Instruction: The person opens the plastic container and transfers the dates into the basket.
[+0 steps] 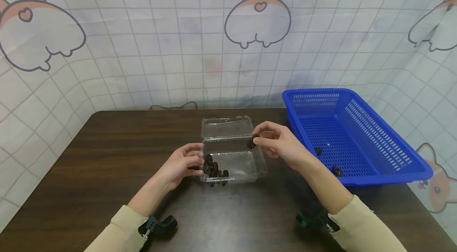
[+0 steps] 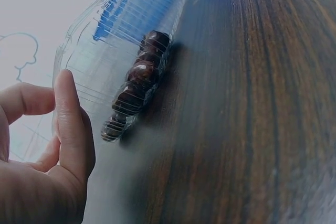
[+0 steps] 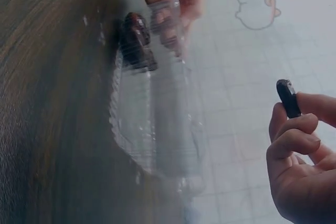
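A clear plastic clamshell box [image 1: 237, 160] stands on the table with its lid raised at the back. My left hand [image 1: 181, 165] grips the box's left wall, fingers spread along it. Several glossy, dark brown date-like fruits [image 2: 140, 73] lie bunched at the box's left end. Over the right part of the box, my right hand [image 1: 280, 143] pinches one more date-like fruit [image 3: 288, 98] between thumb and fingers. In the right wrist view that fruit shows upright, held apart from the box.
A blue plastic basket [image 1: 385, 180] sits at the right, with dark fruits [image 1: 337, 171] on its slotted floor. The dark wooden table [image 1: 118, 152] meets a wall sheet [image 1: 171, 65] with grid lines and corgi drawings behind.
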{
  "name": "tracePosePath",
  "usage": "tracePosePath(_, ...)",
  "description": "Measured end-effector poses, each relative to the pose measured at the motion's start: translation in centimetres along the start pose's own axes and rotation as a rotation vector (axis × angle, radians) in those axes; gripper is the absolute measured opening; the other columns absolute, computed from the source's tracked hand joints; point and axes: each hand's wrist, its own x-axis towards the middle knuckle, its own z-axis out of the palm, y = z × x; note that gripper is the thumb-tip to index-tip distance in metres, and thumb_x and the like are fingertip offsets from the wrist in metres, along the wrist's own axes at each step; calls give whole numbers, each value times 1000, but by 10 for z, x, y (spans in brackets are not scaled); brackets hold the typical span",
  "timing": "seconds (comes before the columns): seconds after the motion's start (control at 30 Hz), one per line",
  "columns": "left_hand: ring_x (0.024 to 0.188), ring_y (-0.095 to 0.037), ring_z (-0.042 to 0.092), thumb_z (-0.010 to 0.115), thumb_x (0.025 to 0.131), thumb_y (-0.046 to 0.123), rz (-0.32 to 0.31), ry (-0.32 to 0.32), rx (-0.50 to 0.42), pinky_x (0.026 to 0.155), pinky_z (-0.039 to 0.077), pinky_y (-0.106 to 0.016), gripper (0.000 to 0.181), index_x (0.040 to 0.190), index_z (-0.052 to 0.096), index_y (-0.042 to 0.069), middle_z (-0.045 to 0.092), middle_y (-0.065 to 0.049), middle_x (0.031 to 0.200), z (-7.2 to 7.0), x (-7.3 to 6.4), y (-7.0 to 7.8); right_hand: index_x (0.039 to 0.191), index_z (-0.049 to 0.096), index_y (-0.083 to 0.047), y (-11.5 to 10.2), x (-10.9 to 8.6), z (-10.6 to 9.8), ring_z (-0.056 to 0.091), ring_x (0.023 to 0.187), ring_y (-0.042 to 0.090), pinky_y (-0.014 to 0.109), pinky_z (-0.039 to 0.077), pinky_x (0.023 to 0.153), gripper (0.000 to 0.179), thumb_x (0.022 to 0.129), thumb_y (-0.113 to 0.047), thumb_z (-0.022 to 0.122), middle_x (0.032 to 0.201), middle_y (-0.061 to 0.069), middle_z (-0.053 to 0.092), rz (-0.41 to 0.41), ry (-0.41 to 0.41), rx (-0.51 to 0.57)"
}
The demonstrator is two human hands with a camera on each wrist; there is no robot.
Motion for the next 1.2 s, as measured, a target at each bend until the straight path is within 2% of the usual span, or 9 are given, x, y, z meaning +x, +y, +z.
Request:
tracePosePath(0.23,89,-23,59,60,95,-1,-8,1,11,75,59,-35,55,147,43,0,59,-8,106,0,-1,-1,125,59,-1,-3,-8,-10,38,57,15,32,26,56,30,100,-15,68,69,3,47,-17,60,6)
tracePosePath(0.5,88,-22,59,59,96,-1,-2,0,4,75,59,-34,55,148,42,-1,59,-8,105,0,-1,0,121,62,-9,-10,-19,-24,40,61,14,28,31,56,25,99,-19,70,77,1,51,-15,139,37)
tracePosePath(0.73,89,-21,59,59,95,-1,-3,-6,13,75,60,-33,57,149,41,-3,58,-10,109,-1,0,1,117,64,-7,-11,-30,-41,42,62,13,37,22,60,21,100,-18,70,85,2,57,-22,185,91)
tracePosePath(1.07,89,-21,59,59,95,-1,-4,-6,9,76,60,-34,57,149,41,-2,58,-9,108,-3,0,0,111,65,-8,-14,-41,-64,41,60,13,40,20,61,12,102,-15,66,78,1,57,-64,197,101)
tracePosePath(1.2,88,-21,59,60,96,-1,-1,-5,7,76,60,-34,55,148,42,-2,57,-10,109,-3,0,1,111,66,-9,-12,-46,-75,39,59,14,41,19,60,11,103,-16,65,76,0,57,-53,202,104)
